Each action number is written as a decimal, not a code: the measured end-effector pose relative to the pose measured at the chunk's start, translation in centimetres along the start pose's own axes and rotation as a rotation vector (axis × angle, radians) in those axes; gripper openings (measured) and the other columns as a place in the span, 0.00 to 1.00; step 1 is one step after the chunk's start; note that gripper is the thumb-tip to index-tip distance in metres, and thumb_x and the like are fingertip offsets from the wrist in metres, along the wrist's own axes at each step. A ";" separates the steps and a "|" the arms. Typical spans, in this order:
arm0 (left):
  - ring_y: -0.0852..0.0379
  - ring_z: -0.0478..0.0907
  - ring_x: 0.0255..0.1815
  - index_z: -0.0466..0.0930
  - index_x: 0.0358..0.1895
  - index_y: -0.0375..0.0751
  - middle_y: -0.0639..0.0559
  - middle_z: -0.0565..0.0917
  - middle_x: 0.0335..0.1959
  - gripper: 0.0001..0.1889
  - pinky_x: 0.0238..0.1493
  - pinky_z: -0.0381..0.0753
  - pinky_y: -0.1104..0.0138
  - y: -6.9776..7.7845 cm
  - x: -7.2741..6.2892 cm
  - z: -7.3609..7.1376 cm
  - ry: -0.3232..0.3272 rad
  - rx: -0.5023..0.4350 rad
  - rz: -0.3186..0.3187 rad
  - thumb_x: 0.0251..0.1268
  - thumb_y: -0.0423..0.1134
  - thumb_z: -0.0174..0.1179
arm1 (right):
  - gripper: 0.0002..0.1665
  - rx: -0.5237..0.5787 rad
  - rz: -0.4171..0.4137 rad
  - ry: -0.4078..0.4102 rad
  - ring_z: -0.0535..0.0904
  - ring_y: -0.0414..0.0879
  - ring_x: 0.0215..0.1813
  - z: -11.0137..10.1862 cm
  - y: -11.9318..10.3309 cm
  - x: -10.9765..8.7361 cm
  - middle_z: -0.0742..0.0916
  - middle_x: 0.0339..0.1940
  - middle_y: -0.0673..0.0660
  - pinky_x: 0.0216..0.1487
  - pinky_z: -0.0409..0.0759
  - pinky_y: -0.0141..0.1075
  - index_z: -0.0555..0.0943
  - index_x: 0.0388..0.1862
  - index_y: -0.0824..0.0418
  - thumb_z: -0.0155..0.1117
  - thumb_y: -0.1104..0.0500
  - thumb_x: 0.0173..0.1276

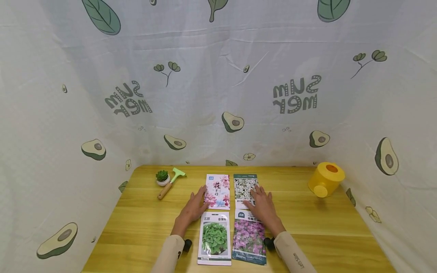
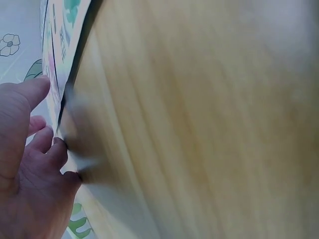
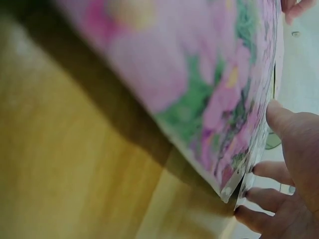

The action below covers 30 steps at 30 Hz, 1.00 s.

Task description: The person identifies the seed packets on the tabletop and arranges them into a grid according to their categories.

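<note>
Four seed packets would make a two-by-two block; several lie flat on the wooden table. My left hand (image 1: 192, 208) rests by the left edge of the pink blossom seed packet (image 1: 222, 189), fingers loosely bent and thumb at its lower corner. Over the right side of the white-flower seed packet (image 1: 241, 186) lies my right hand (image 1: 265, 207), fingers spread. Nearer me are a green-leaf seed packet (image 1: 214, 239) and, beside it, a purple-flower seed packet (image 1: 248, 235), which fills much of the right wrist view. Neither hand curls round a packet.
A small potted succulent (image 1: 162, 176) stands at the back left, with a green-headed hand rake (image 1: 170, 184) beside it. At the back right is a yellow watering can (image 1: 326, 179). A printed cloth (image 1: 205, 94) hangs behind the table (image 1: 136, 227).
</note>
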<state>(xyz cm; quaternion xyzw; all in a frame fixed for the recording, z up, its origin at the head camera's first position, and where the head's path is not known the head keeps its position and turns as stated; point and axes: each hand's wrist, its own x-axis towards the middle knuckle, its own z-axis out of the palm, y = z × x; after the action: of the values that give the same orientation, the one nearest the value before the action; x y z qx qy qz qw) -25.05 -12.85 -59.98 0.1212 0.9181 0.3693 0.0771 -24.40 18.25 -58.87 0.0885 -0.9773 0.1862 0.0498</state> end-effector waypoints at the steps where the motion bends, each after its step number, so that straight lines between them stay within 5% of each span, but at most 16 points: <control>1: 0.21 0.45 0.86 0.53 0.89 0.48 0.41 0.58 0.88 0.37 0.82 0.53 0.29 0.0 0.0 0.0 0.000 0.000 -0.001 0.85 0.43 0.58 | 0.38 0.004 0.001 0.001 0.65 0.74 0.81 0.0 0.0 0.0 0.72 0.79 0.77 0.77 0.59 0.78 0.78 0.72 0.74 0.71 0.47 0.77; 6: 0.22 0.45 0.86 0.52 0.89 0.47 0.40 0.56 0.88 0.37 0.82 0.53 0.30 -0.2 -0.3 -0.1 -0.002 0.001 -0.003 0.86 0.43 0.57 | 0.39 0.021 0.002 0.012 0.64 0.74 0.82 -0.1 -0.1 0.0 0.71 0.80 0.77 0.78 0.59 0.78 0.77 0.73 0.74 0.72 0.47 0.76; 12: 0.35 0.46 0.89 0.50 0.88 0.37 0.36 0.53 0.89 0.37 0.87 0.47 0.38 0.2 -1.2 -0.6 -0.007 -0.001 0.062 0.86 0.43 0.56 | 0.41 0.042 -0.032 0.021 0.64 0.73 0.82 -0.9 -0.6 -1.0 0.71 0.80 0.77 0.79 0.57 0.76 0.76 0.75 0.73 0.73 0.47 0.75; 20: 0.29 0.41 0.88 0.56 0.85 0.30 0.32 0.50 0.88 0.38 0.82 0.42 0.26 1.4 -4.7 -0.3 -0.019 -0.013 0.171 0.83 0.43 0.61 | 0.46 0.136 -0.100 -0.057 0.60 0.71 0.85 -1.4 -2.0 -4.7 0.69 0.83 0.74 0.81 0.57 0.73 0.69 0.80 0.73 0.72 0.46 0.77; 30: 0.33 0.45 0.89 0.59 0.85 0.35 0.34 0.53 0.88 0.42 0.83 0.47 0.30 3.7 -8.5 0.9 -0.048 0.088 0.224 0.78 0.50 0.67 | 0.49 0.182 -0.143 -0.128 0.60 0.70 0.85 -1.1 -5.0 -8.6 0.68 0.83 0.73 0.81 0.58 0.73 0.69 0.81 0.72 0.76 0.45 0.73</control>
<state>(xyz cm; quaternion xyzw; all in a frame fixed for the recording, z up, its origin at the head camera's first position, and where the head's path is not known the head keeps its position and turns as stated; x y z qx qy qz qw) -16.13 -12.08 -57.62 0.2350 0.9121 0.3319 0.0522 -14.91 15.40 -57.13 0.1737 -0.9487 0.2642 -0.0076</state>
